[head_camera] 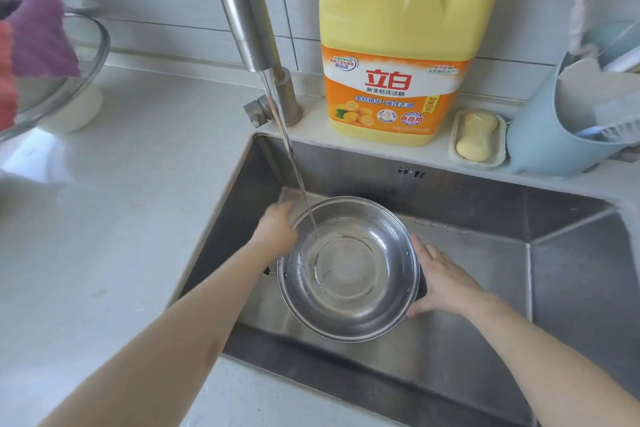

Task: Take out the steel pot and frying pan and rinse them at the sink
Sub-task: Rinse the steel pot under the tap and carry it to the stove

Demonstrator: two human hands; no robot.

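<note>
A round steel pot [348, 269] is held inside the steel sink [485, 219], its open mouth facing up toward me. Water runs from the faucet [247, 21] in a thin stream onto the pot's inner wall at its upper left. My left hand [277, 234] grips the pot's left rim, fingers curled over the edge. My right hand [441, 279] holds the pot's right side, where a dark handle shows under the palm. No frying pan is in view.
A big yellow dish-soap jug [394, 46] stands on the ledge behind the sink, beside a soap bar in a dish [477, 135] and a light blue utensil holder [540, 136]. A glass bowl with cloths [45, 59] sits on the white counter [131, 205] at left.
</note>
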